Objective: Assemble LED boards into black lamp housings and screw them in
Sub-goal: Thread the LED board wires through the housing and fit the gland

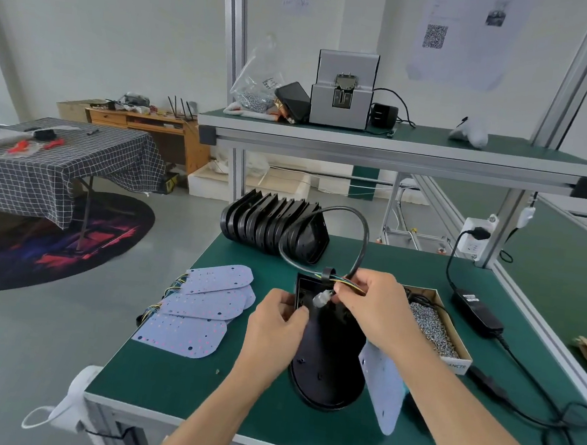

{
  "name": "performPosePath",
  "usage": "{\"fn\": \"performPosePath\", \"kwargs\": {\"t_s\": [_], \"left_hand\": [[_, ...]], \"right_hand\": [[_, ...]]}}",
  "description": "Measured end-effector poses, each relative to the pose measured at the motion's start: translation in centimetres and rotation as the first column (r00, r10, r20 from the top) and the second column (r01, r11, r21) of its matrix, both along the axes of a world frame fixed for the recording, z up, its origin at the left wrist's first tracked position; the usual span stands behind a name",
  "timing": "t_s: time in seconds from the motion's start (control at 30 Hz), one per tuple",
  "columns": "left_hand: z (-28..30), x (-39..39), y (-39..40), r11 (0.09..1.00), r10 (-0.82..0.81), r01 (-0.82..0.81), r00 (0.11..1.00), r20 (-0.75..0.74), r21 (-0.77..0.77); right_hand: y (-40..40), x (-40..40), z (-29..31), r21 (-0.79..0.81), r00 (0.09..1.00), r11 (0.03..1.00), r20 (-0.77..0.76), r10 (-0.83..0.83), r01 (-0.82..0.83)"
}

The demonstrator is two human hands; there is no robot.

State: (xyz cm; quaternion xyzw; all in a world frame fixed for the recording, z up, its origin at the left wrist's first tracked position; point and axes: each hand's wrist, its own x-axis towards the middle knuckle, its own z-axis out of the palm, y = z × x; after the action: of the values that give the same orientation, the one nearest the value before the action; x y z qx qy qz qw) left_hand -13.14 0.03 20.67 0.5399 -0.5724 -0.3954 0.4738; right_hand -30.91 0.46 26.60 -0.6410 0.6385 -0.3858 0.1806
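Two hands on one black teardrop-shaped plastic lamp housing (326, 368), lying open side up on our green bench mat (164, 383), rounded end towards us. Left hand (275, 324) grips the housing's left rim, fingers curled over the edge. Right hand (374, 306) pinches the coloured wire bundle (345, 283) at the housing's narrow end, beside a grey cable gland (320, 298); a black round cable (359, 226) loops up from there. A pale lilac LED board (384, 393) stands tilted against the housing's right side, under our right forearm. More lilac LED boards (202, 307) lie fanned on the mat to the left, well apart from the housing; a row of empty black housings (269, 227) stands at the far edge. Open cardboard box of silver screws (433, 329) sits just right of our hand; its label shows only "ANCE", the rest hidden. Wall sheet with a QR code (434, 36): text too small to read.
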Motion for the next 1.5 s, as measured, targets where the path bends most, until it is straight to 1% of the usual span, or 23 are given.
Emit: {"fn": "performPosePath", "kwargs": {"t_s": [0.07, 0.13, 0.23, 0.27, 0.3, 0.37, 0.43, 0.47, 0.53, 0.6, 0.67, 0.73, 0.77, 0.87, 0.97, 1.03, 1.13, 1.3, 1.33, 1.43, 1.5], "left_hand": [[0.3, -0.3, 0.3, 1.000, -0.011, 0.011, 1.000, -0.019, -0.028], [0.7, -0.5, 0.6, 0.998, -0.024, 0.023, 0.999, -0.021, -0.057], [1.3, -0.6, 0.8, 0.997, -0.009, 0.009, 1.000, -0.011, -0.073], [1.4, -0.5, 0.8, 0.997, 0.008, -0.010, 1.000, -0.024, -0.073], [1.6, -0.4, 0.7, 0.997, 0.025, -0.029, 0.999, -0.046, -0.072], [1.9, -0.2, 0.6, 0.996, 0.047, -0.053, 0.995, -0.083, -0.076], [2.2, 0.1, 0.7, 0.994, 0.069, -0.078, 0.991, -0.115, -0.079], [2.4, 0.2, 0.7, 0.992, 0.077, -0.089, 0.988, -0.135, -0.087], [2.7, 0.2, 1.0, 0.988, 0.091, -0.113, 0.978, -0.190, -0.109], [3.0, 0.1, 1.3, 0.984, 0.100, -0.133, 0.964, -0.246, -0.121], [3.0, -0.1, 1.6, 0.980, 0.110, -0.150, 0.957, -0.269, -0.131], [2.9, -0.3, 1.9, 0.979, 0.120, -0.160, 0.954, -0.274, -0.129], [2.8, -0.3, 1.9, 0.978, 0.116, -0.158, 0.954, -0.276, -0.134], [2.6, 0.1, 2.3, 0.974, 0.056, -0.107, 0.969, -0.242, -0.199], [2.3, 1.1, 2.2, 0.957, -0.031, -0.016, 0.987, -0.158, -0.289], [2.1, 1.9, 1.9, 0.944, -0.106, 0.047, 0.981, -0.165, -0.326], [2.2, 2.7, 1.0, 0.940, -0.188, 0.127, 0.968, -0.169, -0.318], [2.1, 3.0, 0.2, 0.949, -0.156, 0.161, 0.987, 0.038, -0.271], [2.1, 3.1, 0.0, 0.948, -0.161, 0.169, 0.986, 0.052, -0.268], [2.0, 3.1, -0.5, 0.935, -0.235, 0.224, 0.972, -0.010, -0.276], [2.0, 2.9, -0.9, 0.928, -0.263, 0.244, 0.964, -0.032, -0.283]], "right_hand": [[0.2, 0.6, 0.1, -0.030, 0.997, 0.999, -0.067, -0.036, 0.034], [0.5, 1.3, 0.1, -0.027, 0.989, 0.999, -0.136, -0.050, 0.047], [0.8, 2.0, 0.2, -0.001, 0.950, 0.995, -0.299, -0.096, 0.100], [0.9, 2.1, 0.3, -0.007, 0.942, 0.993, -0.317, -0.112, 0.116], [0.9, 2.0, 0.3, -0.022, 0.945, 0.992, -0.302, -0.123, 0.122], [1.1, 1.4, 0.1, -0.094, 0.964, 0.988, -0.228, -0.138, 0.120], [1.3, 0.6, -0.3, -0.179, 0.969, 0.971, -0.163, -0.186, 0.156], [1.5, 0.2, -0.5, -0.196, 0.970, 0.964, -0.128, -0.207, 0.180], [1.9, 0.0, -0.9, -0.146, 0.977, 0.969, -0.046, -0.209, 0.200], [2.1, -0.1, -1.5, -0.046, 0.978, 0.978, 0.061, -0.200, 0.203], [2.3, -0.2, -1.8, 0.040, 0.974, 0.990, 0.181, -0.138, 0.133], [2.3, -0.2, -2.2, 0.082, 0.961, 0.996, 0.272, -0.054, 0.033], [2.3, -0.3, -2.4, 0.087, 0.954, 0.996, 0.298, -0.035, 0.009], [2.1, -0.4, -2.3, 0.084, 0.937, 0.996, 0.348, -0.028, -0.002], [1.6, -1.0, -1.9, 0.093, 0.925, 0.996, 0.379, -0.037, 0.002], [1.5, -1.5, -1.7, 0.132, 0.897, 0.991, 0.441, -0.041, -0.019], [1.3, -1.7, -1.2, 0.146, 0.898, 0.988, 0.439, -0.020, -0.049], [1.2, -1.7, -1.0, 0.113, 0.926, 0.993, 0.376, -0.024, -0.020], [1.2, -1.7, -1.0, 0.109, 0.924, 0.994, 0.381, -0.023, -0.020], [1.3, -1.8, -1.0, 0.125, 0.872, 0.989, 0.489, 0.007, -0.078], [1.5, -1.9, -0.8, 0.140, 0.824, 0.972, 0.561, 0.079, -0.188]]}}
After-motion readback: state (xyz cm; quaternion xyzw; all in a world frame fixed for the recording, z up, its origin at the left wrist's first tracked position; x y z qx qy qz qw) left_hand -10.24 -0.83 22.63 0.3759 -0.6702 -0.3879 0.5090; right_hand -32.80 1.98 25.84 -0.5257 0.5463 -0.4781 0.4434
